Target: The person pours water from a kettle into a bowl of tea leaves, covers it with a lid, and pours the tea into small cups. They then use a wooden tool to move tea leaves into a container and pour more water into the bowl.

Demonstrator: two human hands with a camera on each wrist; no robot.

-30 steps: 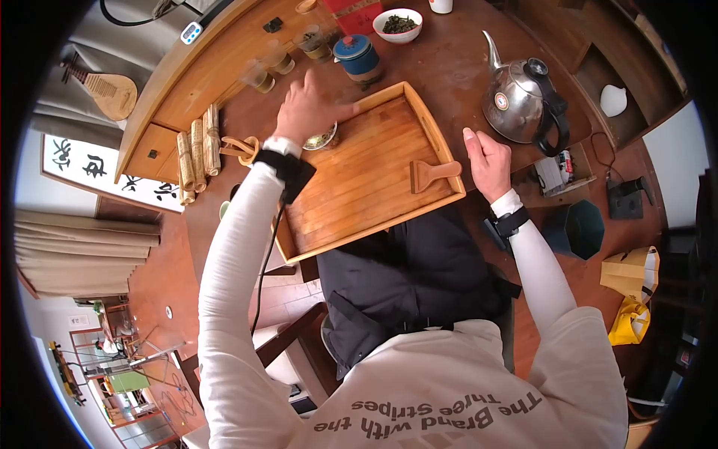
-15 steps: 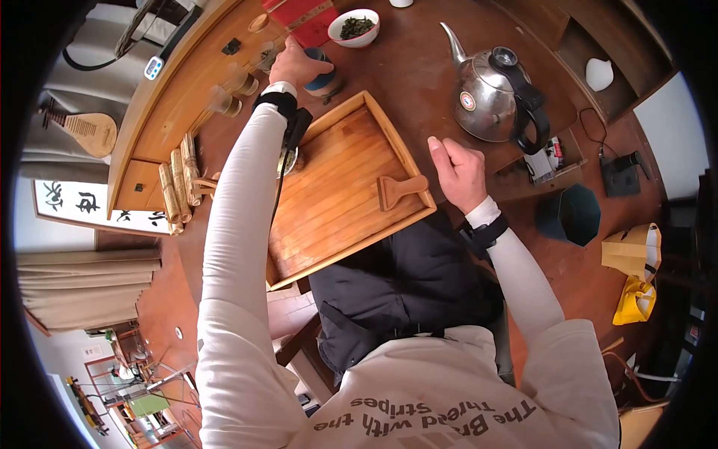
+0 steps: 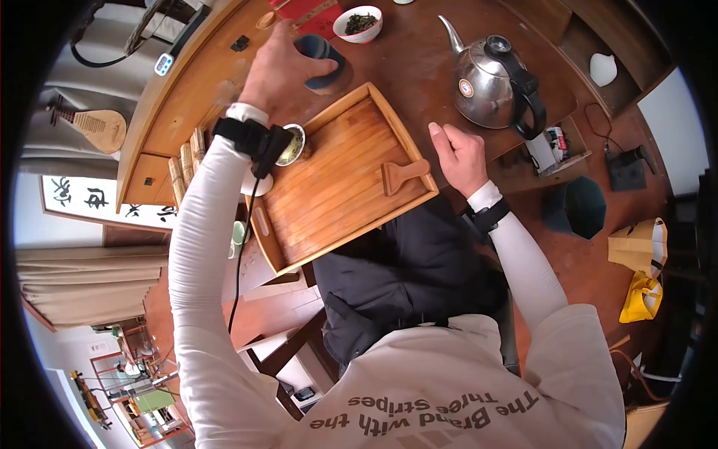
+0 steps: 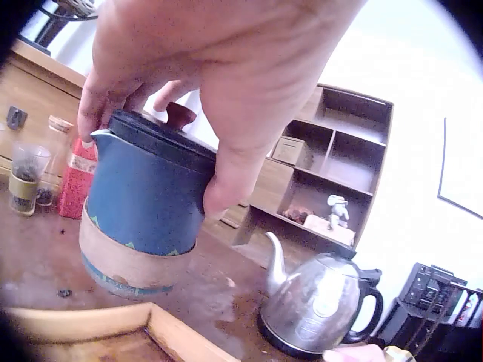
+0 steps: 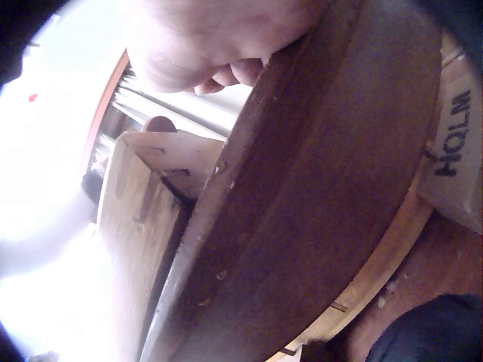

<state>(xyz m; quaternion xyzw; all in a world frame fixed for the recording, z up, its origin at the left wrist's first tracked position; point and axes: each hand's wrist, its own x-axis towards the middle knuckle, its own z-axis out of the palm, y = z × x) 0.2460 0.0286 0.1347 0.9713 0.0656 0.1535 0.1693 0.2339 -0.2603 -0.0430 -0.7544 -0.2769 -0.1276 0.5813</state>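
My left hand (image 3: 278,69) grips a blue lidded teapot (image 4: 147,196) from above, with thumb and fingers spread around its top. The pot has a short spout, a dark lid with a reddish-brown knob and a tan band near its base. It leans slightly in the left wrist view. My right hand (image 3: 459,159) rests at the table edge beside the wooden tray (image 3: 329,247), loosely curled and holding nothing. A flat-headed wooden tool (image 3: 404,176) lies on the tray's right side. Below my left wrist, a small patterned bowl (image 3: 292,145) stands at the tray's left edge.
A steel kettle (image 3: 482,86) stands to the right of the tray. Behind the pot are a white bowl of tea leaves (image 3: 358,25) and a red box (image 3: 310,15). Small glass cups (image 4: 28,177) line the left back. Bamboo rolls (image 3: 179,176) lie farther left.
My left hand has reached forward from over the patterned bowl to the teapot and taken hold of it. Its forearm then swung left, uncovering the bowl. My right hand stays beside the tray.
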